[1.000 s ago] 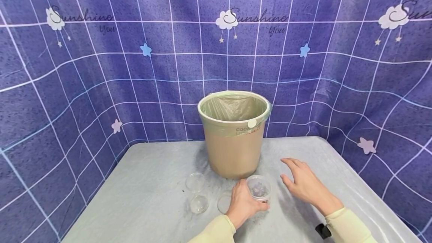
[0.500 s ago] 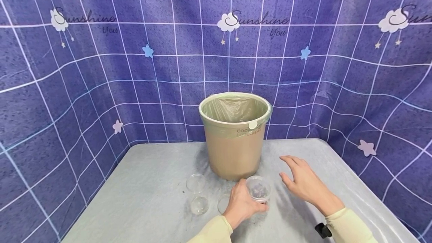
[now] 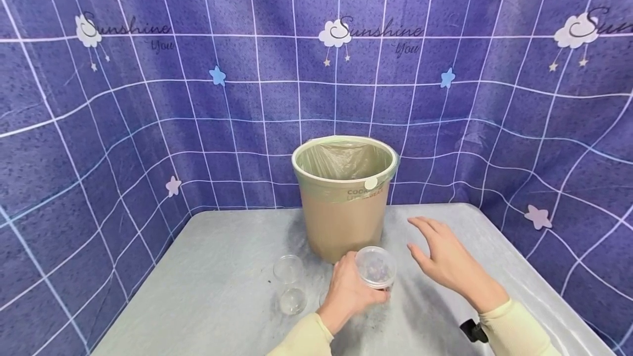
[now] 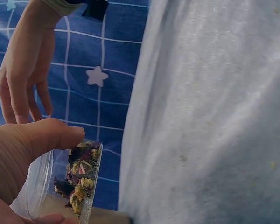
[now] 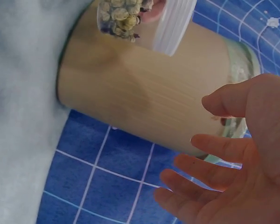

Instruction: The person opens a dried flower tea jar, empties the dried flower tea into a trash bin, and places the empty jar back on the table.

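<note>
My left hand (image 3: 346,290) grips a small clear plastic jar (image 3: 376,269) by its side, in front of the bin. Dried flower buds and petals (image 4: 81,179), yellow and dark purple, lie in its lower part, as the left wrist view shows. A translucent ridged lid (image 5: 175,28) caps the jar. Off to the right, my right hand (image 3: 450,262) hovers with fingers spread and nothing in them. In the right wrist view its fingertips (image 5: 200,140) stand apart from the jar.
Behind the jar stands a beige trash bin (image 3: 343,218) lined with a greenish bag. Left of my left hand lie a clear round piece (image 3: 288,270) and a small clear cup (image 3: 293,301). A purple gridded curtain (image 3: 247,98) encloses the grey table (image 3: 222,268).
My left hand has raised the jar slightly and moved it a little toward the bin. My right hand has shifted slightly forward, its fingers still spread.
</note>
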The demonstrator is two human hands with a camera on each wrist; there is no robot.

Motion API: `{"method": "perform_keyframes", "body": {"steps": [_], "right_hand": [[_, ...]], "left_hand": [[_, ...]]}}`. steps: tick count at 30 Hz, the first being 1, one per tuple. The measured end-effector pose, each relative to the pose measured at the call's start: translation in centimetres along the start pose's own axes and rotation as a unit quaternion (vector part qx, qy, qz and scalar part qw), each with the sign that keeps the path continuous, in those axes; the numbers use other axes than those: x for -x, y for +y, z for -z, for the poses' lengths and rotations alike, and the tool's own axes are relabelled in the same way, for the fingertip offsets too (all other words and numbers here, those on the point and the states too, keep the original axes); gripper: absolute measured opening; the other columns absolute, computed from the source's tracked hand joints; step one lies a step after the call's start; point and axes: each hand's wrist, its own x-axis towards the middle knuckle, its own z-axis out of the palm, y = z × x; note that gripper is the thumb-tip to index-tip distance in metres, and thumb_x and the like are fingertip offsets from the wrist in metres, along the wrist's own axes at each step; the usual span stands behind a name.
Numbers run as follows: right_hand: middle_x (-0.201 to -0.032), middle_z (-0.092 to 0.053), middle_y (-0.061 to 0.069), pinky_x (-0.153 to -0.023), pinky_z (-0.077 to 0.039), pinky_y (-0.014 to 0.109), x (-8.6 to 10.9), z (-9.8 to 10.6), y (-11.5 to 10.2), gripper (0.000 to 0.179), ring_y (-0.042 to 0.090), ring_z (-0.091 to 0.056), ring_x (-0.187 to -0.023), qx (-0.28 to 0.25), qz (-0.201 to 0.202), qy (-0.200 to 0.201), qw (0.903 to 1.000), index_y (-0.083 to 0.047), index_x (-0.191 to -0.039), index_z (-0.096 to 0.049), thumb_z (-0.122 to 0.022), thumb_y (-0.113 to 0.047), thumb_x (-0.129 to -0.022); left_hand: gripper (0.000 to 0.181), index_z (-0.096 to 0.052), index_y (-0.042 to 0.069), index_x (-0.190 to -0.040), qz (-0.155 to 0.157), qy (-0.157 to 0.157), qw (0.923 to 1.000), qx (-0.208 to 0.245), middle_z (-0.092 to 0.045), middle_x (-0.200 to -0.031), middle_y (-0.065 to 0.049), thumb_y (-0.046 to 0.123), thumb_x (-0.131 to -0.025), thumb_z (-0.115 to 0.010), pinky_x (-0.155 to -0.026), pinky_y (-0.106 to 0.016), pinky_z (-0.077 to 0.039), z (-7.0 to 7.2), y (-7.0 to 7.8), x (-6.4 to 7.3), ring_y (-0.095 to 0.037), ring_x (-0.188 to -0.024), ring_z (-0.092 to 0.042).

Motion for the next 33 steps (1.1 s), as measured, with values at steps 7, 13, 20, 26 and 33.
{"method": "perform_keyframes", "body": {"steps": [7, 13, 20, 26, 33], "right_hand": [[-0.129, -0.064, 0.024, -0.102, -0.044, 0.058, -0.7, 0.7, -1.1, 0.052, 0.045, -0.060, -0.119, -0.001, 0.008, 0.008, 0.9999, 0.006, -0.134, -0.060, -0.075, -0.011, -0.087], [-0.133, -0.063, 0.023, -0.104, -0.043, 0.058, -1.1, 1.3, -1.9, 0.054, 0.044, -0.058, -0.122, -0.002, 0.014, 0.013, 0.9998, 0.005, -0.136, -0.059, -0.074, -0.012, -0.088], [-0.136, -0.062, 0.020, -0.105, -0.042, 0.055, -1.6, 2.1, -2.9, 0.055, 0.041, -0.058, -0.124, -0.009, 0.023, 0.020, 0.9995, 0.002, -0.139, -0.058, -0.074, -0.012, -0.088], [-0.138, -0.061, 0.017, -0.106, -0.042, 0.055, -2.0, 2.6, -3.9, 0.056, 0.039, -0.058, -0.126, -0.019, 0.023, 0.021, 0.9993, -0.001, -0.141, -0.058, -0.074, -0.013, -0.089], [-0.140, -0.061, 0.017, -0.108, -0.042, 0.056, -2.8, 2.9, -5.1, 0.053, 0.037, -0.056, -0.130, -0.047, 0.012, 0.009, 0.9988, -0.004, -0.142, -0.058, -0.073, -0.015, -0.092]], "left_hand": [[0.085, -0.060, 0.009, -0.122, -0.037, 0.024, 0.9990, 0.009, -0.065, -0.106, 0.000, 0.031, -0.050, -0.100, -0.085, -0.036, -0.050, 1.9, 0.8, -0.1, -0.022, -0.102, -0.058], [0.085, -0.061, 0.011, -0.125, -0.052, 0.035, 0.9980, 0.010, -0.064, -0.110, 0.001, 0.031, -0.052, -0.099, -0.087, -0.036, -0.049, 3.6, 1.5, 0.0, -0.022, -0.105, -0.056], [0.085, -0.060, 0.012, -0.127, -0.061, 0.048, 0.9969, 0.010, -0.063, -0.115, 0.001, 0.029, -0.052, -0.097, -0.089, -0.036, -0.048, 5.3, 2.1, -0.2, -0.021, -0.107, -0.053], [0.086, -0.058, 0.014, -0.127, -0.076, 0.065, 0.9950, -0.001, -0.061, -0.117, 0.002, 0.027, -0.051, -0.096, -0.089, -0.036, -0.047, 6.5, 2.4, -0.5, -0.021, -0.108, -0.050], [0.090, -0.056, 0.015, -0.131, -0.084, 0.069, 0.9940, 0.000, -0.057, -0.122, 0.003, 0.026, -0.050, -0.094, -0.093, -0.038, -0.046, 7.3, 2.8, -0.5, -0.020, -0.111, -0.050]]}}
